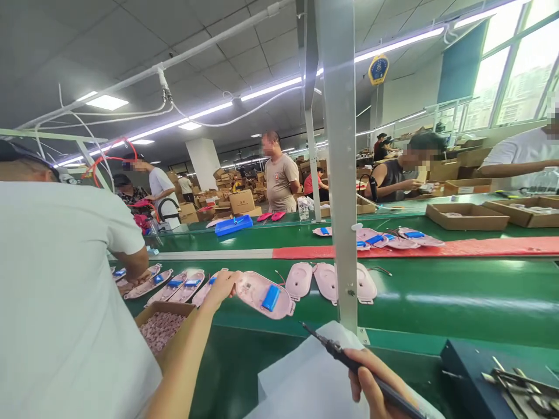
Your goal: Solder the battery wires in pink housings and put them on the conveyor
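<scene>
At the near edge of the green belt point(437, 297), your left hand point(223, 286) has its fingers curled onto the left end of a pink shell point(251, 286), with a blue cell point(271, 298) on top of it. The grip looks light. Your right hand point(371, 384) is wrapped round a dark pen-like tool point(336, 351), tip up-left over white paper point(305, 378). My judgement: pinch the rim, hold the shell level so the cell doesn't slide, and mind the tip near the metal post point(343, 174). Other shells point(325, 280) lie just beside, and a box of parts point(161, 329) is lower left.
</scene>
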Motion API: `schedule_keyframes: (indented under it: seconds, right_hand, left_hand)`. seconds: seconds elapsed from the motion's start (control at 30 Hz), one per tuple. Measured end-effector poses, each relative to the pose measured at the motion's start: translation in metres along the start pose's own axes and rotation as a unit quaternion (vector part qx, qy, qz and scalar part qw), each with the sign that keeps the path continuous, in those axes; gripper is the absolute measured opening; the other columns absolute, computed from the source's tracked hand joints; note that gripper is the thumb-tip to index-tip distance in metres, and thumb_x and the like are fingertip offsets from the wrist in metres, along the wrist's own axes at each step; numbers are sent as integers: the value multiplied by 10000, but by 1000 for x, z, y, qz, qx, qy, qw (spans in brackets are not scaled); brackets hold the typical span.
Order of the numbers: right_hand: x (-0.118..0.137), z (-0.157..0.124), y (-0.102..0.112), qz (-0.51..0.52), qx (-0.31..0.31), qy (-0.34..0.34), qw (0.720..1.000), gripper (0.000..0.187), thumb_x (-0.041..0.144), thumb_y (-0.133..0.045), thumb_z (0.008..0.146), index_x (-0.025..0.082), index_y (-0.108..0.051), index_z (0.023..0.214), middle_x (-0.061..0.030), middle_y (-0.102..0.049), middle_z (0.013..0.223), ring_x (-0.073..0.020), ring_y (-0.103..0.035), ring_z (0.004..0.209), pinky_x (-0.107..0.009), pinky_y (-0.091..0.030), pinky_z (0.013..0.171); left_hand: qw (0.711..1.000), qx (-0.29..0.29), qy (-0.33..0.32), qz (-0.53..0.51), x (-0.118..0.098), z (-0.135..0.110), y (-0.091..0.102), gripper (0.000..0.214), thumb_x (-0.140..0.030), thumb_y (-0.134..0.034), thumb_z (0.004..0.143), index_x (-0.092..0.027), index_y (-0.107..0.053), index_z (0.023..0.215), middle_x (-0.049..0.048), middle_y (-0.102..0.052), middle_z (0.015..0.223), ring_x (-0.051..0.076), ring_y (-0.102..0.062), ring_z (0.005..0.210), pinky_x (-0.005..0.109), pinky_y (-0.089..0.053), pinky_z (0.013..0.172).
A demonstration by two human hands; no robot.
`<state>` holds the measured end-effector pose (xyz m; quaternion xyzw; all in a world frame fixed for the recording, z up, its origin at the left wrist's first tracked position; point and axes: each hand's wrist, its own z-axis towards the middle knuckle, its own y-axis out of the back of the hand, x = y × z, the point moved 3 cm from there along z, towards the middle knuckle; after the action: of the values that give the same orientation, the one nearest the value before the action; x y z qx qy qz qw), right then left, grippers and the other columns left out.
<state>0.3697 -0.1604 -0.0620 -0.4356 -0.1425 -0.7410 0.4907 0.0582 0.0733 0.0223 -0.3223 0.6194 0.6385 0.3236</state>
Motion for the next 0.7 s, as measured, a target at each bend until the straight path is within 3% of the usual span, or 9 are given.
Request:
schedule_keyframes:
  seconds: [0.07, 0.2, 0.33, 0.47, 0.7]
  right_hand:
    - [3, 3, 6, 3, 31, -4, 1000, 219, 451, -649, 1009, 360, -848, 1017, 20, -645, 543, -190, -615, 426, -289, -546, 457]
    - [7, 7, 12, -25, 57, 14, 998, 349, 518, -644, 1010, 232, -837, 953, 18, -643, 508, -172, -623, 413, -266, -546, 434]
    - [1, 4, 4, -69, 96, -14, 993, 451, 545, -618, 1015, 188, -834, 845, 2, -649, 498, -156, -596, 385, -243, -502, 392]
    - [-11, -1, -5, -127, 135, -27, 982, 454, 541, -607, 1018, 212, -837, 805, 8, -613, 485, -144, -540, 378, -246, -463, 382]
    - [-25, -9, -5, -142, 157, -34, 977, 283, 409, -645, 1022, 254, -847, 900, 3, -692, 593, -138, -571, 424, -242, -468, 405]
  left_hand:
    - [998, 59, -1, -17, 5, -23, -21, 500, -557, -588, 931, -196, -515, 591, -41, -475, 456, 105, -447, 447, 224, -315, 470]
    - [983, 174, 11, -50, 15, -64, -83, 533, -646, -616, 851, -199, -520, 576, -26, -492, 459, 104, -437, 426, 231, -327, 450]
    - [971, 224, 11, -82, 24, -88, -124, 615, -783, -604, 786, -220, -464, 581, -43, -456, 443, 95, -401, 408, 233, -316, 436]
    - [965, 230, -5, -128, 31, -95, -133, 675, -869, -513, 805, -215, -498, 640, -46, -473, 474, 104, -425, 429, 236, -328, 439]
    - [967, 211, -55, -133, 33, -97, -130, 630, -758, -496, 914, -217, -445, 597, -40, -469, 474, 112, -470, 414, 246, -312, 443]
